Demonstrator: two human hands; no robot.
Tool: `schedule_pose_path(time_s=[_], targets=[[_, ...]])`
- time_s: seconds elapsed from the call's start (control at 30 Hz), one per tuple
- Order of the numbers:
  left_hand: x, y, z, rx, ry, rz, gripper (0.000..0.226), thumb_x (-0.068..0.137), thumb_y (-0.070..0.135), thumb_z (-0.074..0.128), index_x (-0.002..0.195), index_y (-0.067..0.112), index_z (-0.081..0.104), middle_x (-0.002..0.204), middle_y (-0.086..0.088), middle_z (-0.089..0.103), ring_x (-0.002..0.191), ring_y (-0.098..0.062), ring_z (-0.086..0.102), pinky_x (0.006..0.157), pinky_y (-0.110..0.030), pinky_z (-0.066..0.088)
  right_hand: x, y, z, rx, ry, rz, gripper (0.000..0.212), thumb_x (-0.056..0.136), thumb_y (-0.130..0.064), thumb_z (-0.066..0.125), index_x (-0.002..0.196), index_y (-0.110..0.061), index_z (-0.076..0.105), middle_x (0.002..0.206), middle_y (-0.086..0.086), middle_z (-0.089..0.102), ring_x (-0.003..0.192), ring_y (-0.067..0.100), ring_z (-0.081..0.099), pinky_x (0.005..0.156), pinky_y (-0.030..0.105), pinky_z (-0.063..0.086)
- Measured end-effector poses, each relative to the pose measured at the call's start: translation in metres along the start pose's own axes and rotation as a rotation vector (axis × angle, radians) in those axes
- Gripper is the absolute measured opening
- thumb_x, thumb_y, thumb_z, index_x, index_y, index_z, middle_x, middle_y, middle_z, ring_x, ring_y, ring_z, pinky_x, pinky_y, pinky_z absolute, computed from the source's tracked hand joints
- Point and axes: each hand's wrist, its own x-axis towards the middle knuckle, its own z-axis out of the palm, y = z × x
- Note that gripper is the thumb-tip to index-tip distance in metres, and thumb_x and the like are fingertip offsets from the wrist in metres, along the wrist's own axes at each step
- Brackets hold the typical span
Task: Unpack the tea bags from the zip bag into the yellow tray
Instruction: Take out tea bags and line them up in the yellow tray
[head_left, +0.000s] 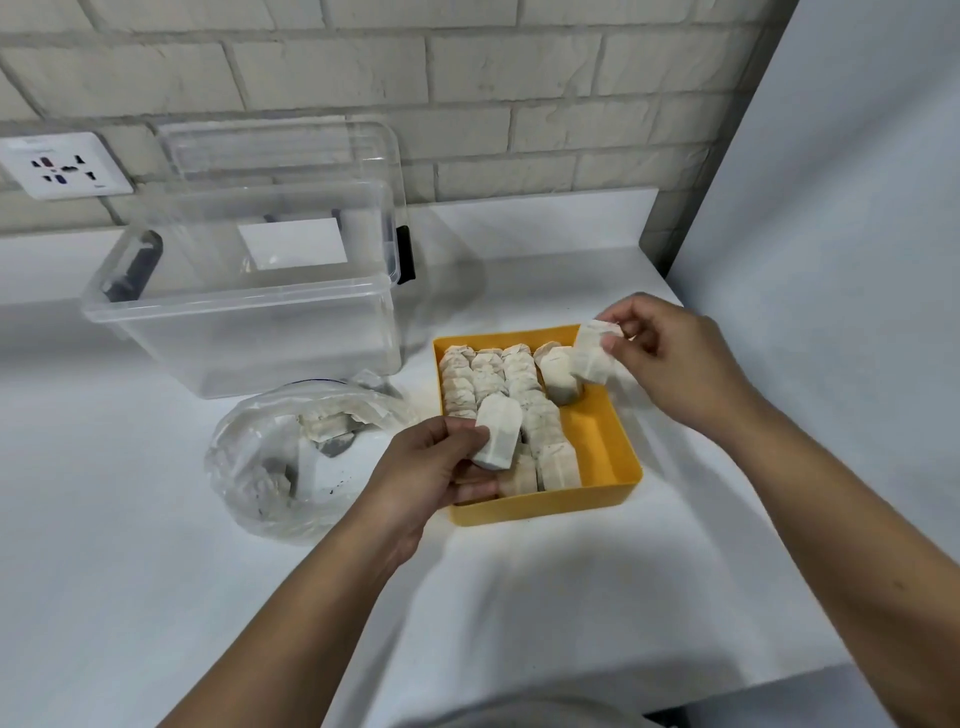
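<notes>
The yellow tray (602, 441) sits on the white counter and holds several rows of pale tea bags (488, 376) along its left and middle. My left hand (431, 473) grips one tea bag (500, 434) over the tray's near left part. My right hand (675, 358) pinches another tea bag (592, 353) above the tray's far right corner. The clear zip bag (280, 457) lies open to the left of the tray with a few tea bags (324, 423) still inside.
A clear plastic storage box (244, 317) stands behind the zip bag, its lid (280, 148) leaning against the brick wall. A wall socket (60, 166) is at far left. The counter's right edge meets a white side wall (831, 234).
</notes>
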Motion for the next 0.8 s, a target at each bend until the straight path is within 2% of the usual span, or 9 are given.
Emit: schedule_pose_path(time_s=[0.13, 0.23, 0.37, 0.53, 0.67, 0.8], targets=[[0.001, 0.0, 0.0, 0.011, -0.001, 0.017, 0.005, 0.094, 0.009, 0.064, 0.095, 0.005, 0.067, 0.086, -0.011, 0.075, 0.074, -0.022, 0.072, 0.074, -0.036, 0.063, 0.018, 0.02, 0.023, -0.158, -0.206, -0.001, 0.012, 0.09, -0.02, 0.065, 0.101, -0.02, 0.07, 0.093, -0.005, 0.067, 0.085, 0.013, 0.06, 0.075, 0.026, 0.044], [0.001, 0.0, 0.001, 0.016, -0.015, 0.017, 0.006, 0.094, 0.01, 0.064, 0.096, 0.005, 0.066, 0.085, -0.01, 0.075, 0.072, -0.021, 0.072, 0.074, -0.036, 0.063, 0.022, 0.029, 0.042, -0.345, -0.258, -0.037, 0.011, 0.092, -0.024, 0.062, 0.1, -0.023, 0.068, 0.097, -0.007, 0.069, 0.094, 0.015, 0.061, 0.089, 0.035, 0.042], [0.001, -0.001, -0.001, 0.015, -0.009, 0.011, 0.008, 0.094, 0.01, 0.064, 0.099, 0.004, 0.066, 0.09, -0.012, 0.074, 0.075, -0.022, 0.07, 0.074, -0.036, 0.063, 0.028, 0.035, 0.056, -0.538, -0.216, -0.125, 0.01, 0.095, -0.027, 0.056, 0.101, -0.025, 0.064, 0.098, -0.008, 0.069, 0.101, 0.017, 0.057, 0.091, 0.037, 0.03], [0.002, -0.002, 0.0, 0.003, -0.017, 0.009, 0.009, 0.094, 0.011, 0.064, 0.1, 0.005, 0.065, 0.085, -0.009, 0.075, 0.072, -0.02, 0.072, 0.074, -0.036, 0.063, 0.035, 0.04, 0.069, -0.619, -0.098, -0.143, 0.01, 0.095, -0.028, 0.054, 0.1, -0.024, 0.063, 0.092, -0.006, 0.069, 0.098, 0.017, 0.055, 0.086, 0.036, 0.028], [0.003, -0.003, 0.0, -0.005, -0.012, 0.017, 0.009, 0.093, 0.011, 0.065, 0.101, 0.006, 0.066, 0.084, -0.008, 0.075, 0.072, -0.02, 0.071, 0.074, -0.036, 0.063, 0.037, 0.043, 0.078, -0.788, -0.037, -0.2, 0.008, 0.089, -0.025, 0.058, 0.09, -0.02, 0.064, 0.093, -0.003, 0.066, 0.097, 0.021, 0.052, 0.08, 0.036, 0.026], [0.004, -0.005, 0.0, -0.018, -0.008, 0.024, 0.01, 0.092, 0.01, 0.066, 0.1, 0.003, 0.067, 0.093, -0.013, 0.074, 0.074, -0.019, 0.073, 0.072, -0.033, 0.063, 0.04, 0.043, 0.081, -0.924, -0.049, -0.202, 0.008, 0.086, -0.022, 0.06, 0.091, -0.019, 0.064, 0.098, 0.0, 0.062, 0.096, 0.022, 0.05, 0.079, 0.036, 0.027]])
